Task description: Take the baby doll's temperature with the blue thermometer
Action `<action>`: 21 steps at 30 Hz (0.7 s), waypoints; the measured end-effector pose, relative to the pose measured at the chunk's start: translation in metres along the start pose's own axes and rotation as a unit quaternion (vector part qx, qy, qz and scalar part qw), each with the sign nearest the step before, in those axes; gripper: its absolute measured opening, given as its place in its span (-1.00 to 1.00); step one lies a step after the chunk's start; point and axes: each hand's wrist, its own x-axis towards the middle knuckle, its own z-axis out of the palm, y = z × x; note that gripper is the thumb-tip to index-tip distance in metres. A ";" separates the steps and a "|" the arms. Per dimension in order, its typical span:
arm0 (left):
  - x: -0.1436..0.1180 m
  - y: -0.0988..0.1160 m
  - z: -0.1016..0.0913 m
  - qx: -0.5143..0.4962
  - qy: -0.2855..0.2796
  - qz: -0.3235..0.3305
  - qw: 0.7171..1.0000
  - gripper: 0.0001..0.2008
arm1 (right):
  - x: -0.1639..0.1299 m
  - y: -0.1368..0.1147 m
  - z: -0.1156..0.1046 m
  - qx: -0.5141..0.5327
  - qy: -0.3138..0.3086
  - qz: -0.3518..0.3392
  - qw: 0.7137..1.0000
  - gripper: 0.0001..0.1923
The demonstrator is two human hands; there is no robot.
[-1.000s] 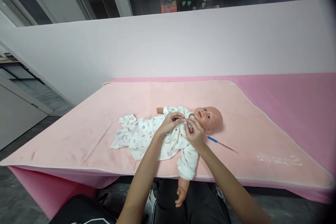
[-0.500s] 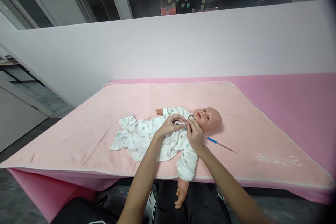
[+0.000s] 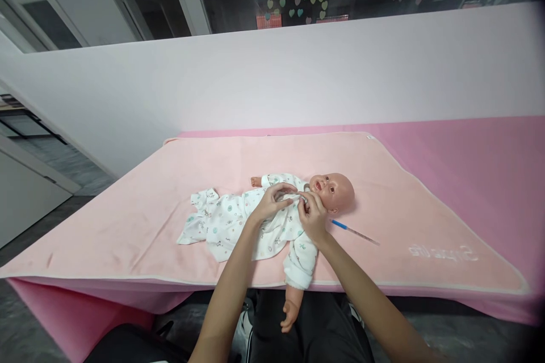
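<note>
At the frame's lower centre, the right hand (image 3: pixel 313 216) pinches the printed baby garment (image 3: pixel 238 212) on the baby doll (image 3: pixel 340 190), apparently to tension it, while the left hand (image 3: pixel 271 204) touches alongside, grip indeterminable.

White printed cloth doll's garment (image 3: pixel 234 224): chest section partly covered by bare left hand (image 3: pixel 269 203) and bare right hand (image 3: pixel 314 218); detail within their grip too small to tell. Blue-ended slender stick (image 3: pixel 349 229): far tip blurred. White lettering (image 3: pixel 443 253), peach cloth blanket (image 3: pixel 238 161): illegible. Bare left forearm (image 3: pixel 230 289), bare right forearm (image 3: pixel 370 299): cut off by lower edge.
</note>
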 end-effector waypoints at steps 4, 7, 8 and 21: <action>-0.014 0.007 0.002 0.100 0.075 0.040 0.991 -0.75 | 0.003 0.000 0.001 -0.003 0.041 0.015 0.999 -0.75; -0.026 0.009 0.003 0.174 0.095 0.055 0.979 -0.75 | 0.002 0.001 0.001 -0.006 0.056 0.017 0.998 -0.73; -0.029 0.009 0.005 0.196 0.094 0.056 0.974 -0.73 | 0.001 0.002 0.002 -0.015 0.054 0.007 0.998 -0.71; -0.043 0.006 0.012 0.291 0.097 0.046 0.951 -0.78 | 0.000 -0.008 -0.005 0.009 -0.097 -0.094 0.991 -0.79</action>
